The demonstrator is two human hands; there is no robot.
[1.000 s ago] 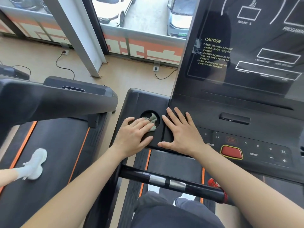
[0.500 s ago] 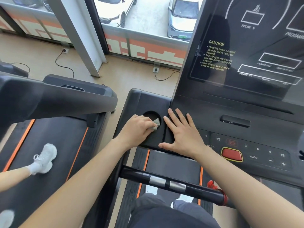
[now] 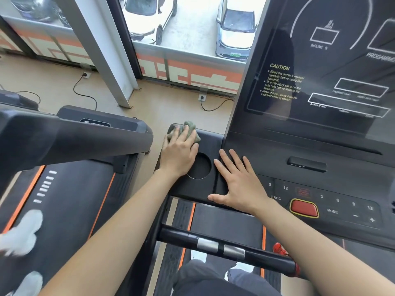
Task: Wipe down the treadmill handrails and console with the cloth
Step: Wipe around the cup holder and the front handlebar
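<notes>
Green cloth [image 3: 189, 126] under left hand [image 3: 179, 155], yellow CAUTION label [image 3: 279, 67] on console [image 3: 342, 129]

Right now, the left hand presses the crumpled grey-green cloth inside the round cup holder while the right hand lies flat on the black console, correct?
No: in the head view the left hand presses the crumpled grey-green cloth on the far corner of the black console, beyond the round cup holder, not inside it. The right hand lies flat on the console.
</notes>
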